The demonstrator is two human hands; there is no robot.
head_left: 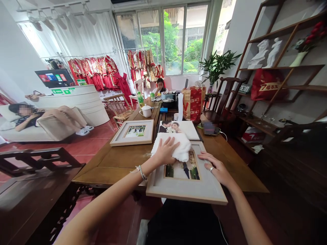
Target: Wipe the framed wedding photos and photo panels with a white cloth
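Observation:
A pale framed wedding photo lies flat at the near edge of the wooden table, overhanging it toward me. My left hand presses flat, fingers spread, on a white cloth that covers the frame's upper part. My right hand, with a ring on one finger, rests open on the frame's right side. A second framed photo lies further left. A large unframed print lies just behind the cloth.
A phone with a cable, a white teapot, a red gift bag and bottles stand further back. One person sits at the table's far end, another lies on a sofa at left. Dark wooden chairs flank the table; shelves line the right wall.

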